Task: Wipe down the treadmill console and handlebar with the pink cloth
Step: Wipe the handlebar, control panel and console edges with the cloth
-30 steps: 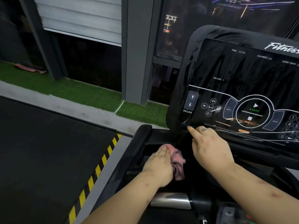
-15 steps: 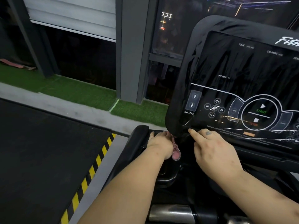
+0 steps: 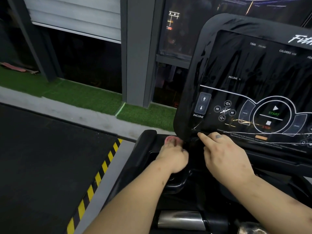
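The black treadmill console (image 3: pixel 249 68) fills the upper right, its screen marked with INCLINE arrows, media buttons and a START ring. My left hand (image 3: pixel 173 156) grips the pink cloth (image 3: pixel 170 139), pushed forward under the console's lower left corner; only a blurred pink bit shows beyond the fingers. My right hand (image 3: pixel 226 152) rests on the console's bottom edge, index finger stretched toward the corner. The black handlebar (image 3: pixel 145 141) curves up just left of the left hand.
A silver grip sensor (image 3: pixel 180 220) sits low on the frame near me. To the left lie dark rubber flooring (image 3: pixel 42 157), a yellow-black hazard stripe (image 3: pixel 99 174), a strip of green turf (image 3: pixel 84 97) and a grey pillar (image 3: pixel 136 48).
My left hand has pushed the cloth forward from the tray area up under the console's lower left corner. My right hand stays on the console's bottom edge. The view has moved closer.
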The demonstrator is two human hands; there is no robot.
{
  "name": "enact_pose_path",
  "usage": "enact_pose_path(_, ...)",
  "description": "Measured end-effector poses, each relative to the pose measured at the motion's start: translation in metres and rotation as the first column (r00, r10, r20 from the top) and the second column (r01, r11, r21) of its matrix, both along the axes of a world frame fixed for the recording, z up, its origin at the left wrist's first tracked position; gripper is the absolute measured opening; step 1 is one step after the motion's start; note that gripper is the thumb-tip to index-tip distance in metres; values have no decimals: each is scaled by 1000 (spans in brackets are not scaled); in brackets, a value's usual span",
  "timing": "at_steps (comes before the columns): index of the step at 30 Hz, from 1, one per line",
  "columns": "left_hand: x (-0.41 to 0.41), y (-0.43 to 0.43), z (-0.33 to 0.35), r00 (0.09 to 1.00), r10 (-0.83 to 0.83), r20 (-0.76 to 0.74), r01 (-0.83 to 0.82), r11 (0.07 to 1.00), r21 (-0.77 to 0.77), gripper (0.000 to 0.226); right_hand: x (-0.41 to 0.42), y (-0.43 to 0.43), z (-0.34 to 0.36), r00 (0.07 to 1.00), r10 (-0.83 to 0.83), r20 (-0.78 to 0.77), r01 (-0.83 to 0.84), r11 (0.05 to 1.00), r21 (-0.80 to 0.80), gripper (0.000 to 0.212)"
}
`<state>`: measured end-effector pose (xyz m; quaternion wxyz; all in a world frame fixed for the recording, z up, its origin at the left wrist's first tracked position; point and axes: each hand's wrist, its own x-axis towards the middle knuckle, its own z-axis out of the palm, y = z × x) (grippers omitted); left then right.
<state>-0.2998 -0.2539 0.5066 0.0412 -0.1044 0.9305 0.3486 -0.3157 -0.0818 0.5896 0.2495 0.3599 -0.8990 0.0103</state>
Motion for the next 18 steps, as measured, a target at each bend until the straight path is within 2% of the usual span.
enact_pose_path(3,-14,-8,-6,998,-45,32,49,993,-104,63,1,0,1,1000,-6,8,6,1000,-3,48)
enact_pose_path(5,-23,-21,-10,991,-75,106,98,967,-235,70,2,0,2,1000,-15,5,15,1000,-3,48)
enact_pose_path(7,-31,-34,-12,977,-85,194,149,927,-344,86,3,0,2,1000,-17,-1,17,1000,-7,48)
enact_pose_path(10,-29,-54,-9,959,-36,283,143,919,-367,112,1,0,2,1000,-25,-1,25,1000,-3,47)
enact_pose_path(12,-19,-60,-7,964,-38,263,137,919,-370,109,1,0,2,1000,-29,8,28,1000,5,48)
enact_pose_path(15,7,-59,-8,991,-46,127,83,949,-305,88,0,0,3,999,-33,11,33,999,4,47)
enact_pose_path(18,46,-62,-13,995,-74,64,91,944,-317,85,0,0,4,1000,-30,6,30,999,15,46)
